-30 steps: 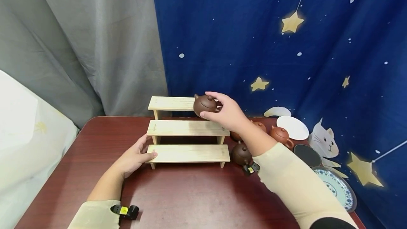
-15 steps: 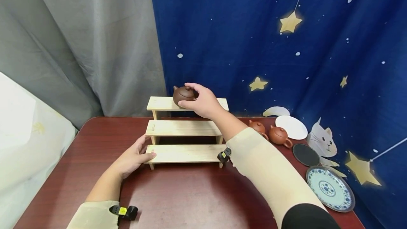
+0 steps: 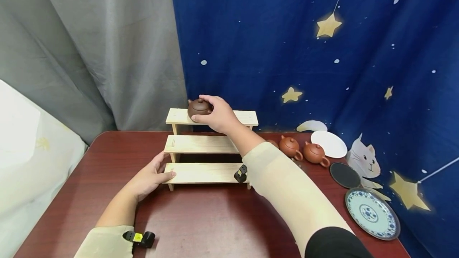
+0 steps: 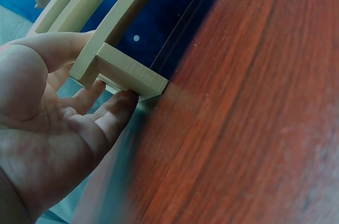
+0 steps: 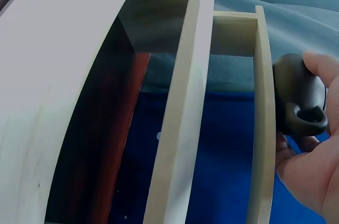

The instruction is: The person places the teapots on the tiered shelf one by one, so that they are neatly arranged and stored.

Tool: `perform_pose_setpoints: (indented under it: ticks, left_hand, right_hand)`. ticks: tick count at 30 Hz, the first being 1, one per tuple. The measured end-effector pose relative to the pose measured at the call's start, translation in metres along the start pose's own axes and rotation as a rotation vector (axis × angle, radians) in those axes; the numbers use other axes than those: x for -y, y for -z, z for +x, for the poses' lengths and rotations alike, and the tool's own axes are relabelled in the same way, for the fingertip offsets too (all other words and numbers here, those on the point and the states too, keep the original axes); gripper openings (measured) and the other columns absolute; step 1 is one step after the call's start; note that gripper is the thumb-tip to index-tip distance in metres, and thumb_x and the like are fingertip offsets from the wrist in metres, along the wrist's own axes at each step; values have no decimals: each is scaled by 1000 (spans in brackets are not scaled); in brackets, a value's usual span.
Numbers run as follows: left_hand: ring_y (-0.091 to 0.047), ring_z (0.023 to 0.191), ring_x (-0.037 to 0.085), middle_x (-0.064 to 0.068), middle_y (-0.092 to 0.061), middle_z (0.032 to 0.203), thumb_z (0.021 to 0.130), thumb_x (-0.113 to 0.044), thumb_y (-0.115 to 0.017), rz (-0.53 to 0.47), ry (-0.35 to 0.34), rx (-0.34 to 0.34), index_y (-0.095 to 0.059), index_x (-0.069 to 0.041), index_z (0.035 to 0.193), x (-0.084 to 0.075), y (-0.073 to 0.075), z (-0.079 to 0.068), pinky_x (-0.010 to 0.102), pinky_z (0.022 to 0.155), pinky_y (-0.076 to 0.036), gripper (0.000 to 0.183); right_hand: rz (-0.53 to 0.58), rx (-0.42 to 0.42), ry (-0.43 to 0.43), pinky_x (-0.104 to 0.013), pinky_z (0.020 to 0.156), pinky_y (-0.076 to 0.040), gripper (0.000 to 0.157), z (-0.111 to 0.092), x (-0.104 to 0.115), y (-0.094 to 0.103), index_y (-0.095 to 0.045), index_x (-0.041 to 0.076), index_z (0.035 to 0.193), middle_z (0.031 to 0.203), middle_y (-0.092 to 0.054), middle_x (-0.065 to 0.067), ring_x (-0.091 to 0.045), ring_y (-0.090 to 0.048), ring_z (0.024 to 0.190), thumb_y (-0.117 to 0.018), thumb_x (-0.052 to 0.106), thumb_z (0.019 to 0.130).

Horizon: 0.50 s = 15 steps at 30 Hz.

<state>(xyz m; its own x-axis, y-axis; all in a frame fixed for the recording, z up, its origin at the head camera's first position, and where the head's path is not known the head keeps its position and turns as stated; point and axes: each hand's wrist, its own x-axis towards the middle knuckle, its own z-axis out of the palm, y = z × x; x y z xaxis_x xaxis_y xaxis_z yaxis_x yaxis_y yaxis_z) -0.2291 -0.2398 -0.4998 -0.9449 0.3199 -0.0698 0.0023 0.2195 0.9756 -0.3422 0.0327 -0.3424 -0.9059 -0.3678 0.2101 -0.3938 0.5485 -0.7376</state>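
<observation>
A three-tier wooden display rack (image 3: 206, 173) stands on the table. My right hand (image 3: 219, 116) holds a dark brown teapot (image 3: 198, 108) at the left part of the top tier, thumb in front and fingers behind. In the right wrist view the teapot (image 5: 297, 89) shows its looped handle, and its base is at the board, seemingly touching it. My left hand (image 3: 152, 176) grips the left end of the bottom tier. In the left wrist view its thumb lies on the board and its fingers (image 4: 119, 110) reach under and beside the leg.
Reddish-brown teapots (image 3: 289, 146) stand right of the rack, partly behind my right arm. A white plate (image 3: 329, 143), a dark round plate (image 3: 345, 174) and a blue-patterned plate (image 3: 373, 213) lie along the table's right edge. Grey and blue curtains (image 3: 251, 43) hang behind.
My right hand has carried the dark brown teapot leftward from the right side of the rack to the left part of the top tier. My left hand keeps its grip on the bottom tier.
</observation>
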Motion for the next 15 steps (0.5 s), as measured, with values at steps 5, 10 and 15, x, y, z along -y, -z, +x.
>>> perform_pose_setpoints:
  ticks: [5, 10, 15]
  left_hand:
    - [-25, 161, 46, 27, -19, 176, 101, -13, -75, -1, 0, -3, -11, -3, 170, 0, 0, 0, 11, 96, -49, 94]
    - [-25, 161, 47, 28, -19, 176, 101, -13, -74, -6, -6, -2, -12, -2, 169, 0, 0, -1, 10, 96, -49, 94]
    - [-28, 159, 48, 28, -20, 175, 100, -11, -74, -27, -22, 7, -12, -3, 170, 0, -2, 0, 13, 96, -51, 93]
  right_hand:
    - [4, -7, -6, -37, 115, -50, 79, 2, -1, -2, -52, 24, 159, 158, -53, -4, -21, -52, 143, -87, 43, 90]
    - [60, -15, -14, -39, 115, -50, 77, -2, -1, 2, -54, 24, 157, 159, -53, -4, -22, -55, 141, -87, 43, 91]
    - [138, -54, -27, -42, 112, -53, 69, -14, -2, 12, -59, 22, 153, 157, -56, -1, -24, -58, 136, -85, 41, 93]
